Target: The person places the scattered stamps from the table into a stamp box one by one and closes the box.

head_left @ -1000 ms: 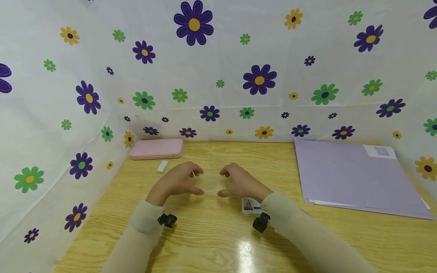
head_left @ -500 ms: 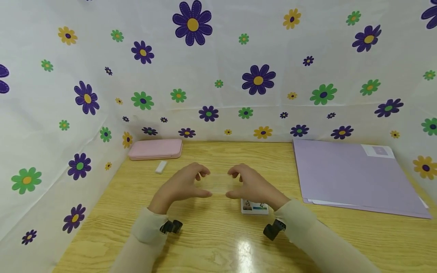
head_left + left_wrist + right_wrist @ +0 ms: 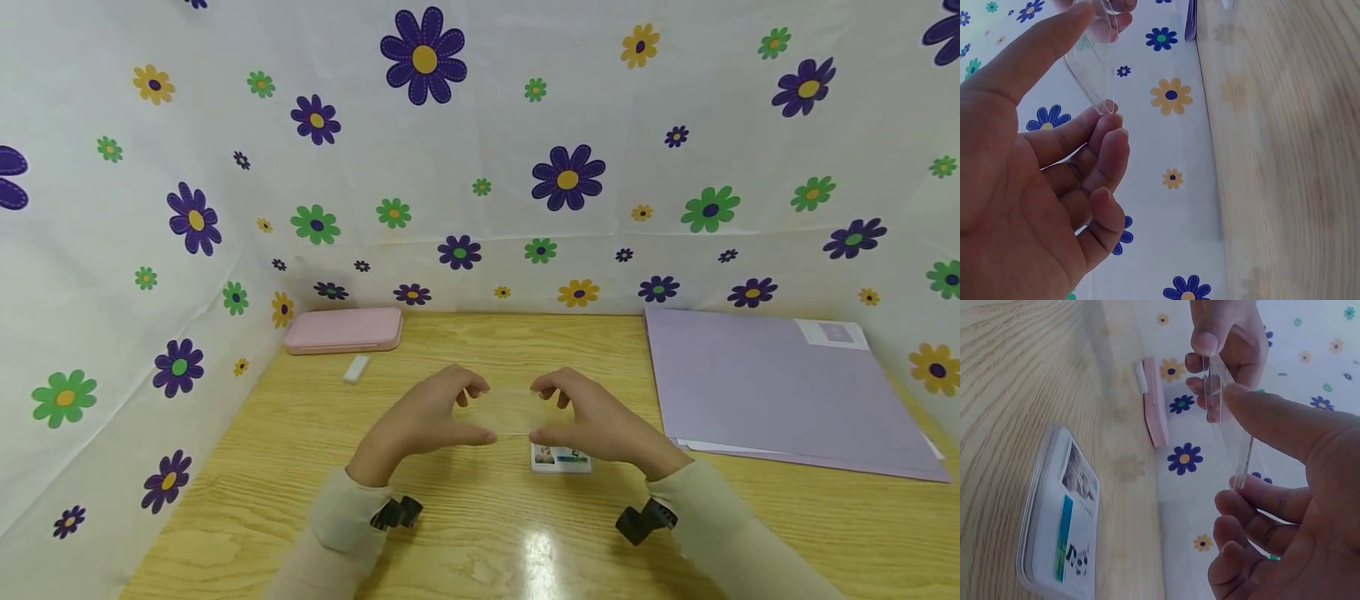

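A clear, rectangular plastic lid (image 3: pixel 513 412) is held level above the table between both hands. My left hand (image 3: pixel 431 412) pinches its left end, thumb on the near edge and fingertips on the far edge. At the opposite end, my right hand (image 3: pixel 596 421) grips it the same way. In the right wrist view the lid (image 3: pixel 1230 419) looks thin and see-through, with a raised rim. A flat white case (image 3: pixel 561 458) with a printed picture and a blue-green strip lies on the table, just below the right thumb. The right hand hides part of its top edge.
A pink pencil case (image 3: pixel 344 330) lies at the back left, with a small white eraser (image 3: pixel 356 368) in front of it. Purple folders (image 3: pixel 780 383) with white sheets lie at the right. A flowered cloth (image 3: pixel 480 150) stands around the wooden table (image 3: pixel 465 533).
Both hands have moved right and slightly nearer with the clear lid. The white case, earlier partly covered by the right wrist, now shows almost its whole width.
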Available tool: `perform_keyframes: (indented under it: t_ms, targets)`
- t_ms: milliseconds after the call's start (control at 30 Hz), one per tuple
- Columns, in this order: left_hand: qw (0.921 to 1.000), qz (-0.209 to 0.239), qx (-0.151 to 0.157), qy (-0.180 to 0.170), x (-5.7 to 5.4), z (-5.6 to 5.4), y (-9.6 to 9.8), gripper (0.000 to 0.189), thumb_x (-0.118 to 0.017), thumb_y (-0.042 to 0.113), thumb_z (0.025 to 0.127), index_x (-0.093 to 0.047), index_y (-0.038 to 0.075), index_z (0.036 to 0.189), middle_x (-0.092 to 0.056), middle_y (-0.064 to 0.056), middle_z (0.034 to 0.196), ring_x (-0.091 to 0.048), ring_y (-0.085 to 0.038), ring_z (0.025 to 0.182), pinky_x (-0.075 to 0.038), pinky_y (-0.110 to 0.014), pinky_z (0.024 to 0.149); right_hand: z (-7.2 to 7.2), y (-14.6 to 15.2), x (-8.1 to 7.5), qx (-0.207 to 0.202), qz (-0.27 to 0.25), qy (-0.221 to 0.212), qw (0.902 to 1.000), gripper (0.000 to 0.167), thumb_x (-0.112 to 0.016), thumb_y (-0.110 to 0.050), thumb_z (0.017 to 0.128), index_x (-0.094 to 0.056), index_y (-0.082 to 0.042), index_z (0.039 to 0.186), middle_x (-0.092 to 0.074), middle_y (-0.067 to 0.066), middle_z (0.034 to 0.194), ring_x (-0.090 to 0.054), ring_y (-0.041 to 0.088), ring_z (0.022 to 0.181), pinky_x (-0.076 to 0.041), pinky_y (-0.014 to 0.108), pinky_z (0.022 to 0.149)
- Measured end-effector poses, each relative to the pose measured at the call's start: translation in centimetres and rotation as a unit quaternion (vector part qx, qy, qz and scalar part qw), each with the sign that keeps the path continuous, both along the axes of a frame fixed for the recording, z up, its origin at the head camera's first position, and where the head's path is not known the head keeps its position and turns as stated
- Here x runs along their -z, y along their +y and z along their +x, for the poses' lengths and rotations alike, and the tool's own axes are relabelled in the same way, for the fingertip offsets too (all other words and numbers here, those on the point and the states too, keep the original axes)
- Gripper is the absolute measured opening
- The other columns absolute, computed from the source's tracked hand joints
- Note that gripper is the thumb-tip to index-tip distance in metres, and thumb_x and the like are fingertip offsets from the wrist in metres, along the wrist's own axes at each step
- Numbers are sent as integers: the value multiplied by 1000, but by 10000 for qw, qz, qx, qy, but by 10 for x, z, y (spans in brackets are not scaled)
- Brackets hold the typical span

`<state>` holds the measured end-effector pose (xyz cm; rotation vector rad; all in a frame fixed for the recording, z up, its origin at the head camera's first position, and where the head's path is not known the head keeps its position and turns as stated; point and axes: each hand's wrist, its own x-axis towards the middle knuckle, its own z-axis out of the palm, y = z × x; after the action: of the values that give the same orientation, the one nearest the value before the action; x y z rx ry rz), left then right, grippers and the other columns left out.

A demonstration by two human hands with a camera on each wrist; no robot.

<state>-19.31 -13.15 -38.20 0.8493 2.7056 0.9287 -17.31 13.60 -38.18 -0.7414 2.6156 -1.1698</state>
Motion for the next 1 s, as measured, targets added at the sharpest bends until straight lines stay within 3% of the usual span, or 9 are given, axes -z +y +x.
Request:
perform_keyframes:
  t_ms: [167,400,633,1000]
  targets:
    - [9999,-28,114,-17,-3,5,9,65,-82,45,79,-60,8,128,-59,-5,121,-53,-15,101,-48,-36,86,6,14,1,-100,-139,43,9998,54,-77,-34,87,-53,-16,133,-54,4,121,-49,31,106,-45,46,83]
    - [9991,-189,368,-4,-5,9,24,66,-78,52,81,-60,11,129,-59,-3,121,-55,-15,101,-49,-33,84,16,33,1,-78,-103,-29,9999,53,-76,-37,87,-53,-18,131,-54,6,122,-48,31,106,-45,38,74]
    - [9983,-179,552,57,-6,13,37,62,-78,49,82,-61,12,129,-58,-2,120,-54,-12,100,-49,-30,84,23,46,-2,-2,-108,-19,9999,53,-78,-37,86,-53,-17,129,-53,3,118,-47,31,103,-45,36,70]
    - [9976,-445,440,309,-4,19,55,64,-81,45,80,-61,10,130,-59,-3,120,-57,-15,102,-50,-29,84,19,56,4,35,12,14,10000,56,-83,-30,81,-55,-12,126,-55,8,119,-47,27,102,-45,42,76]
